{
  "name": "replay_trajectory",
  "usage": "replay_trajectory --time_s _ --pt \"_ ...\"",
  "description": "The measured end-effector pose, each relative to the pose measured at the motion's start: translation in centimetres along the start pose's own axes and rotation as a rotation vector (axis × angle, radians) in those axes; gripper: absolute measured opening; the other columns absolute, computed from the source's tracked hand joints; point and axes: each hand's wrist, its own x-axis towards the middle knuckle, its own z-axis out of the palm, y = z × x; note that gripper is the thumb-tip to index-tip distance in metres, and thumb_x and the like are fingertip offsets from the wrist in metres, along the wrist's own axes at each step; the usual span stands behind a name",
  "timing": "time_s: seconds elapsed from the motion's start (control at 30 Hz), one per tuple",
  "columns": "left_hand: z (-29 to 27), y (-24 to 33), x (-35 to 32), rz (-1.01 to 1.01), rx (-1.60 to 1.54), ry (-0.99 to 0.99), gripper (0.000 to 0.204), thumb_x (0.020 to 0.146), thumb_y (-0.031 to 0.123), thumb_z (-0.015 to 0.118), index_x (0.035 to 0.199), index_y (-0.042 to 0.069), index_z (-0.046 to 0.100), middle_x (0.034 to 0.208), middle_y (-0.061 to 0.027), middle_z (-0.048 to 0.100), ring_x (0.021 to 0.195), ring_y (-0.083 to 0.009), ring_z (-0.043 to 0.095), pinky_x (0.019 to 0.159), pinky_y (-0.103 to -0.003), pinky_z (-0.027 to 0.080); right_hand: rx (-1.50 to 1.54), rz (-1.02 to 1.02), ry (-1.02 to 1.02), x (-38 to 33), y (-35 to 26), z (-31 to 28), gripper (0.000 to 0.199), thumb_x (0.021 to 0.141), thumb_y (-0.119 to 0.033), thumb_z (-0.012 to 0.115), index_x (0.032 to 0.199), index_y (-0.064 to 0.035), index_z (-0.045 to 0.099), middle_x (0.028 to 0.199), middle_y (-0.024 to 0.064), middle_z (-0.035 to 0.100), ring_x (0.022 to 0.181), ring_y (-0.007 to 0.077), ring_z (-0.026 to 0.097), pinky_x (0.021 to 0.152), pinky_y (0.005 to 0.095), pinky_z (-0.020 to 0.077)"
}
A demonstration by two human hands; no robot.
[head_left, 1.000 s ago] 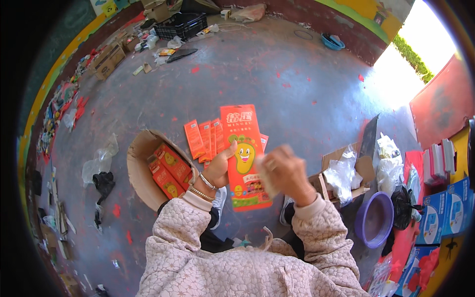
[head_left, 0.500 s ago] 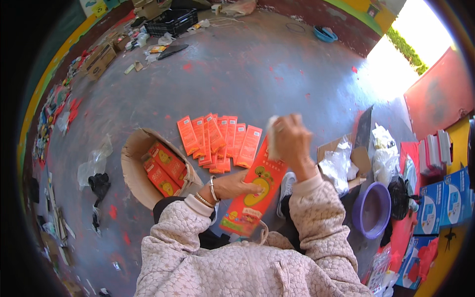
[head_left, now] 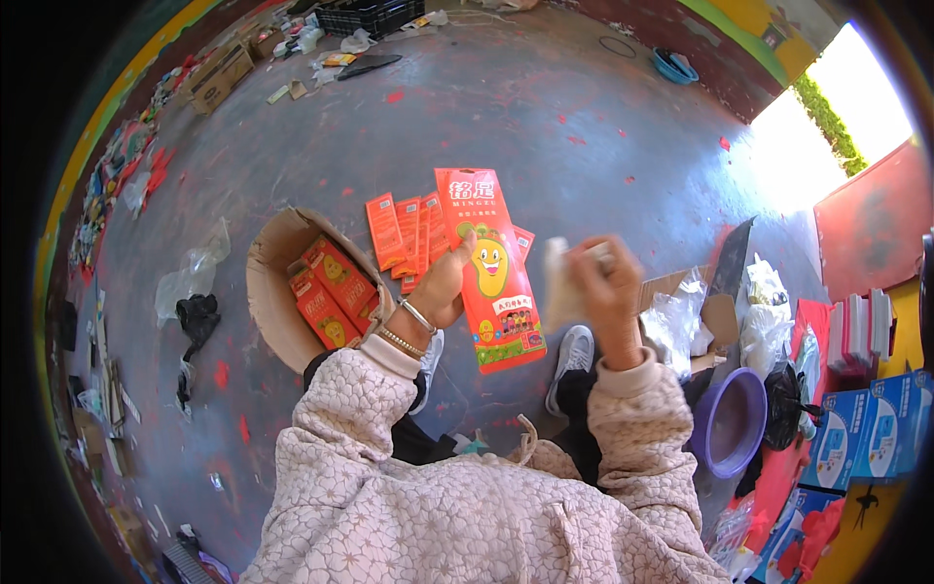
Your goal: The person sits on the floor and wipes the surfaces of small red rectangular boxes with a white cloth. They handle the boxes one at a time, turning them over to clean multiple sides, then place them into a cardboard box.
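Observation:
My left hand (head_left: 443, 289) grips a long flat red box (head_left: 493, 326) by its left edge, thumb on the front. The box has a yellow mango cartoon on it and stands nearly upright in view. To its right is my right hand (head_left: 605, 292), fingers closed on a white cloth (head_left: 557, 282); both are smeared by motion and apart from the box. Beyond my left hand, several similar red boxes (head_left: 386, 234) lie overlapping on the floor, partly hidden by the held one. A round-sided cardboard carton (head_left: 268, 263) on the left contains more red boxes (head_left: 336, 277).
On the right stand a purple basin (head_left: 702, 428), a cardboard box (head_left: 720, 316) with clear plastic bags, and blue cartons (head_left: 842, 438). Black and clear plastic bags (head_left: 197, 321) lie at left. A black crate (head_left: 370, 18) and a blue basin (head_left: 673, 66) are far off.
My right hand with the cloth has come away from the red box's upper end, to the right and nearer. The box has turned more upright and shifted away from my body.

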Motion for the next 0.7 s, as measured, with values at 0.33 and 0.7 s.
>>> replay_trajectory --time_s 0.33,0.7 --pt "0.4 3.0 -1.0 0.143 -0.107 0.042 0.047 0.097 0.041 0.035 0.123 0.002 0.042 0.118 -0.0145 0.055 0.107 -0.0266 0.057 0.091 -0.041 0.049 -0.501 0.138 0.092 2.0 3.7 -4.8 0.018 0.081 -0.020 0.064 0.081 -0.0033 0.059 0.073 0.0062 0.059 0.056 0.0191 0.057 0.051 0.0310 0.0442" --pt "1.6 -0.6 -0.4 0.229 0.041 -0.110 0.042 0.092 0.039 0.051 0.112 0.003 0.051 0.105 -0.0060 0.060 0.093 -0.0128 0.060 0.080 -0.030 0.051 0.004 0.140 -0.525 -2.2 -0.5 -0.8 0.022 0.080 -0.013 0.064 0.091 0.0054 0.061 0.099 0.0106 0.059 0.082 0.0143 0.057 0.072 0.0258 0.0476"
